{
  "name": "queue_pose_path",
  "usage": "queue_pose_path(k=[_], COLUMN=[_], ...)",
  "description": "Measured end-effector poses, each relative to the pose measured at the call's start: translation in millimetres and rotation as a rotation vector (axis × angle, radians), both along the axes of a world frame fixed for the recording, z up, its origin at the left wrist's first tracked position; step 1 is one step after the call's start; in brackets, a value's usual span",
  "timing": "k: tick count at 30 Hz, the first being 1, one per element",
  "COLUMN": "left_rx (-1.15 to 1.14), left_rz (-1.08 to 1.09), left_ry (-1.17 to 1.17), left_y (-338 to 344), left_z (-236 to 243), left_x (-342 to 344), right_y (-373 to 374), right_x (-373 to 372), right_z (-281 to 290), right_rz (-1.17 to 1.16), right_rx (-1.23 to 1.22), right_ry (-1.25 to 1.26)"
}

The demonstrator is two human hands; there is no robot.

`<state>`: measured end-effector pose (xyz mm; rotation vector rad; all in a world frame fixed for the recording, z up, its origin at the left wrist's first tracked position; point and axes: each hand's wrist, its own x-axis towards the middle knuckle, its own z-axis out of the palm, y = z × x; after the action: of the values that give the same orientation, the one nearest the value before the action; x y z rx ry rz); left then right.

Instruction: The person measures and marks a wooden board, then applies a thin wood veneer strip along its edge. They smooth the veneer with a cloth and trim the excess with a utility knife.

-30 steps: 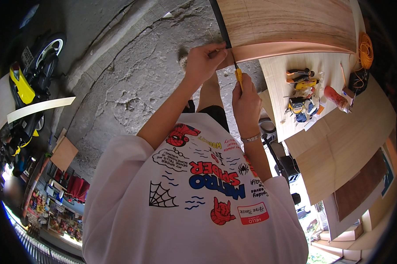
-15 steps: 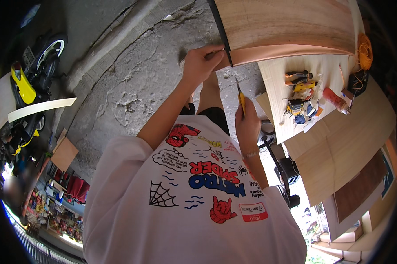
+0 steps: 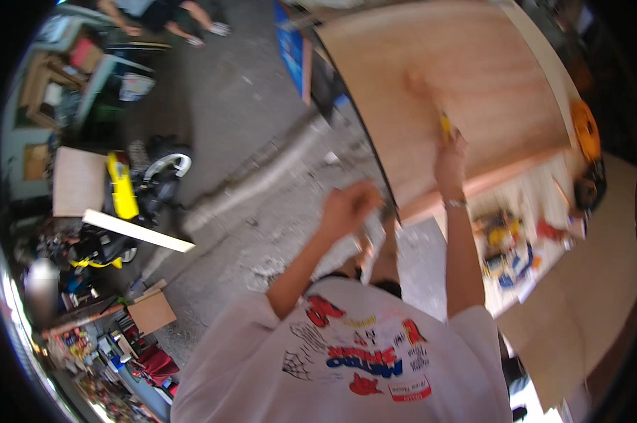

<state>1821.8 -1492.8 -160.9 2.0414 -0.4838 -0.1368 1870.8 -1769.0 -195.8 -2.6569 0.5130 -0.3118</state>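
Observation:
My right hand [image 3: 449, 155] grips a yellow utility knife [image 3: 446, 123], raised over the broad wooden board [image 3: 495, 77] with a dark left edge. My left hand [image 3: 350, 204] is just left of that edge, fingers curled, blurred; whether anything is inside cannot be made out. A reddish wood strip [image 3: 488, 174] runs along the board's lower edge. Beside it, a pale work surface [image 3: 537, 201] holds several yellow and black tools [image 3: 505, 229] and a red bottle [image 3: 548, 230].
Cracked concrete floor [image 3: 276, 225] lies below. Another person [image 3: 177, 21] is at the top left, near stacked items [image 3: 57, 77]. A yellow-and-black motorcycle [image 3: 124, 190] with a pale strip [image 3: 135, 229] stands left; cluttered shelving [image 3: 107, 359] is lower left. An orange cable coil [image 3: 585, 130] sits right.
The view has swung, bringing another person into sight. My right hand has raised the knife from below the board's edge onto its face. My left hand has moved off the corner.

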Motion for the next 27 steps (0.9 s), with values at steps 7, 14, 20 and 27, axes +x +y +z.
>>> queue_pose_path(k=[7, 14, 20, 27], left_rx=[0.385, 0.329, 0.126, 0.234], left_rz=[-0.205, -0.131, -0.477, -0.440], left_ry=[-0.408, -0.721, -0.335, -0.254], left_y=[-58, -115, -175, -248], left_z=[27, 4, 0, -29], left_x=[51, 96, 43, 12], right_y=[-19, -14, -9, -22], right_x=[-77, -209, -188, -158], right_z=[2, -37, -51, -53], right_rz=[-0.135, -0.435, -0.428, -0.498], right_rx=[0.419, 1.033, 1.280, 1.275], right_ry=[-0.408, -0.114, -0.181, -0.334])
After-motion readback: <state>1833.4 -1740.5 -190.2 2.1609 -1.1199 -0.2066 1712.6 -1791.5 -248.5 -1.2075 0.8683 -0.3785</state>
